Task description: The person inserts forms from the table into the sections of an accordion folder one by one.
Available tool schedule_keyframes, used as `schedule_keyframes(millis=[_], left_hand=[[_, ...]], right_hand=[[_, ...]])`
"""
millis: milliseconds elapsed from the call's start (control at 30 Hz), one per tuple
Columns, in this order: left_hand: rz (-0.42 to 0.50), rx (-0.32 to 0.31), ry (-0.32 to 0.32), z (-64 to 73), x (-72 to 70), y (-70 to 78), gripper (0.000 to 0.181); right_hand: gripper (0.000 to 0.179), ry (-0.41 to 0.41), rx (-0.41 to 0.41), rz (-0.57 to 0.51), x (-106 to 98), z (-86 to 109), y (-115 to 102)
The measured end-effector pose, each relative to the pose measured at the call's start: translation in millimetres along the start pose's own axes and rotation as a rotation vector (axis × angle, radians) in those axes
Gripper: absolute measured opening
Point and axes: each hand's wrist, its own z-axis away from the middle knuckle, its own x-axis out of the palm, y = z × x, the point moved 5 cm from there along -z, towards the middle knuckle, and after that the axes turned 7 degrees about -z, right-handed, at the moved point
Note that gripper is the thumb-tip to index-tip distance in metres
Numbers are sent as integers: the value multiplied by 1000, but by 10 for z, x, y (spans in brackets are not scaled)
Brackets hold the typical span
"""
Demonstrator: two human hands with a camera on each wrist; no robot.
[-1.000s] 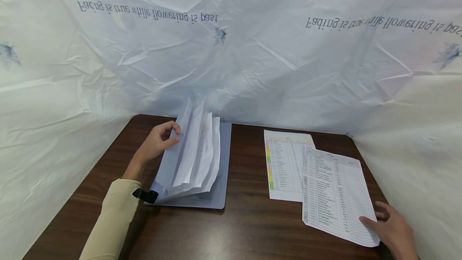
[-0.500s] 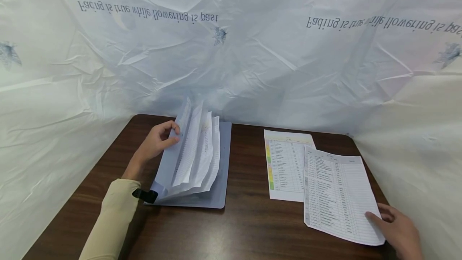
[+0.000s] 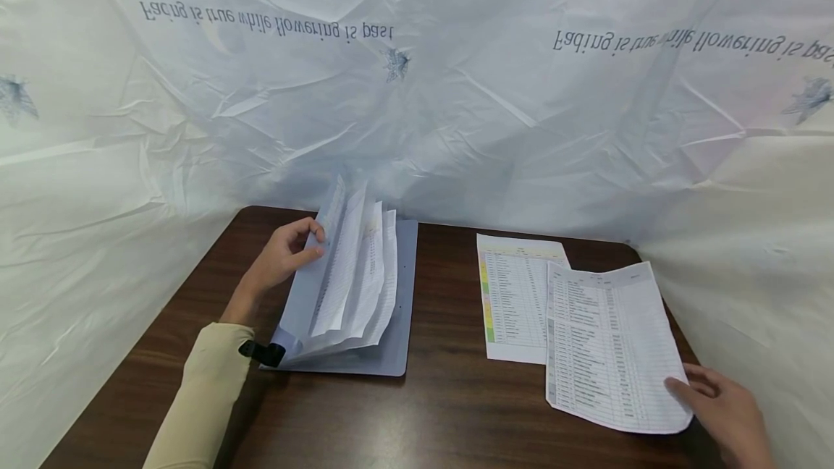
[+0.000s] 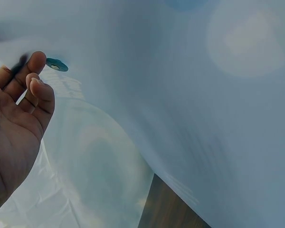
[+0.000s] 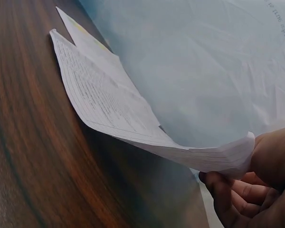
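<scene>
In the head view, I see the left hand [image 3: 283,258] gripping the raised cover of a blue-grey folder [image 3: 405,288] on the desk [image 3: 417,418], with papers [image 3: 374,273] fanned inside it. The right hand [image 3: 723,407] pinches the lower right edge of a printed sheet [image 3: 606,346], which overlaps a colour-edged sheet [image 3: 515,295]. If I drag instead of lifting, friction could pull the lower one along; a slack left grip could let the cover drop onto the papers. White plastic sheeting [image 3: 456,129] hemming the desk limits reach, and a black wristband [image 3: 263,352] might catch the folder's near corner.

In the left wrist view, a small teal disc [image 4: 57,64] sits just beside the fingertips.

In the right wrist view, the printed sheet bows up toward the grip; bending it harder could crease it, I'd judge.
</scene>
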Motion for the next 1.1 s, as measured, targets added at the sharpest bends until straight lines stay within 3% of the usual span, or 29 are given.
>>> schedule_keyframes(millis=[500,1000,1100], left_hand=[[13,14,-10,-25,12,10,11],[-40,9,5,-9,-10,-5,12],[-39,6,3,-5,-9,-7,12]], right_hand=[[69,96,-60,-91,-71,81,-182],[74,128,-27,-304,-31,191,-477],[66,127,-38,-360,6,205,-546]])
